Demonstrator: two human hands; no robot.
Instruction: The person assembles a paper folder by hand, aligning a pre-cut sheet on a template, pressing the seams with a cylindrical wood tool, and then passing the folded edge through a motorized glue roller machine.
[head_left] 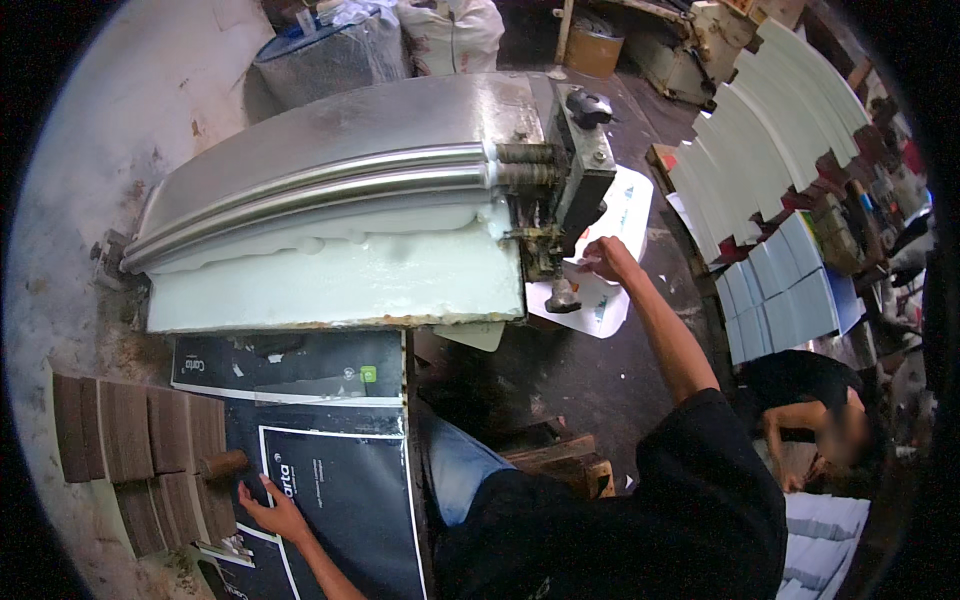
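My left hand (275,512) is over the dark printed sheets covering the table, its fingers apart and nothing seen in them. Just beyond its fingertips, a short brown cylinder (225,463) lies against stacks of brown boards (135,425). My right arm reaches out to the right end of a roller gluing machine. There my right hand (610,260) is closed, fingers curled together beside the machine's dark end bracket (585,165); whatever is in them is too small to make out. Thick white glue (350,270) coats the tray under the long steel rollers (320,195).
White sheets (625,215) lie below and behind my right hand. Tall stacks of pale paper (770,130) and blue-white piles (780,290) stand at the right. Another person (800,400) bends over a paper stack (825,535) at lower right. A plastic-wrapped drum (335,75) stands behind the machine.
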